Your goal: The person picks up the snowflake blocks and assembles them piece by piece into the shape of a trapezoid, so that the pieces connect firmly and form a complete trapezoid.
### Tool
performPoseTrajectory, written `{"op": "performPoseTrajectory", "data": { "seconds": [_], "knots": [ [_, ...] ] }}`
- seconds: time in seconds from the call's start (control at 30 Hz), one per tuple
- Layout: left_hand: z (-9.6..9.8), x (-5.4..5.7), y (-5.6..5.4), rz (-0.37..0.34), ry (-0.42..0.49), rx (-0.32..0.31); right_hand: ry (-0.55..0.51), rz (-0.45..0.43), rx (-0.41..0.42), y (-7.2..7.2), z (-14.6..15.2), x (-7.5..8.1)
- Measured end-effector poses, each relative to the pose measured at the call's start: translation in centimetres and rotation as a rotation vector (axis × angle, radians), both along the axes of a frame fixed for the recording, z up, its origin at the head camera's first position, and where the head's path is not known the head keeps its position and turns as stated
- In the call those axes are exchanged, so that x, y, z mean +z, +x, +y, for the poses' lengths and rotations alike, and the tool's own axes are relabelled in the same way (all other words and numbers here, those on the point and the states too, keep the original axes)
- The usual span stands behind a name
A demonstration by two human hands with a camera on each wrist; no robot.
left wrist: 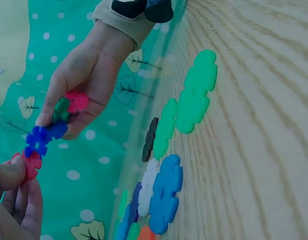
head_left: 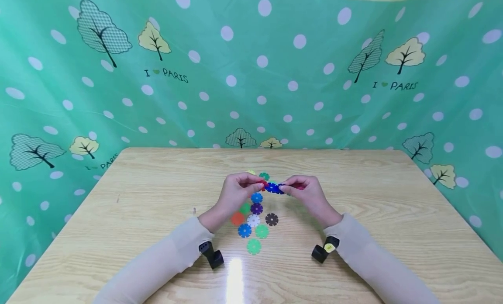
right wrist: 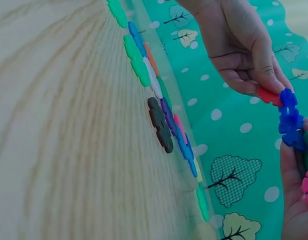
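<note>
Above the table, both hands hold a short chain of joined, notched plastic discs. My left hand pinches the red disc at one end between thumb and fingers. A blue disc joins onto it, and a second blue disc follows. At the other end, my right hand grips the chain with its thumb by the second blue disc. A dark green disc and a pink disc show within the right hand, partly hidden by its fingers.
Loose notched discs lie flat below and in front of the hands, among them a light green disc, a white disc, an orange disc and a dark brown disc. The wooden table ends at a green patterned cloth.
</note>
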State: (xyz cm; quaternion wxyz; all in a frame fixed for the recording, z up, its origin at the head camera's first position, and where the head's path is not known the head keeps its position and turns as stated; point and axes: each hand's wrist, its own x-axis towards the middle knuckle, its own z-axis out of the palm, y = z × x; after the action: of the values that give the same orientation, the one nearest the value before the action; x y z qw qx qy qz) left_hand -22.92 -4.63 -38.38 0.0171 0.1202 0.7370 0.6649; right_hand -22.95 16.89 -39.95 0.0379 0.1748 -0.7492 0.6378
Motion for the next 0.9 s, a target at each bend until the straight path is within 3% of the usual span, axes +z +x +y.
{"op": "performPoseTrajectory", "data": {
  "seconds": [0.3, 0.53, 0.9],
  "knots": [
    [-0.44, 0.21, -0.38, -0.04, 0.059, -0.026, 0.032, -0.055, -0.047, 0.13, -0.31, 0.37],
    [-0.84, 0.27, -0.38, -0.034, 0.042, -0.026, 0.019, -0.088, -0.074, 0.07, -0.14, 0.57],
    [-0.9, 0.07, -0.4, -0.047, 0.055, -0.021, 0.023, -0.142, 0.038, -0.12, 0.16, 0.63]
  ]
}}
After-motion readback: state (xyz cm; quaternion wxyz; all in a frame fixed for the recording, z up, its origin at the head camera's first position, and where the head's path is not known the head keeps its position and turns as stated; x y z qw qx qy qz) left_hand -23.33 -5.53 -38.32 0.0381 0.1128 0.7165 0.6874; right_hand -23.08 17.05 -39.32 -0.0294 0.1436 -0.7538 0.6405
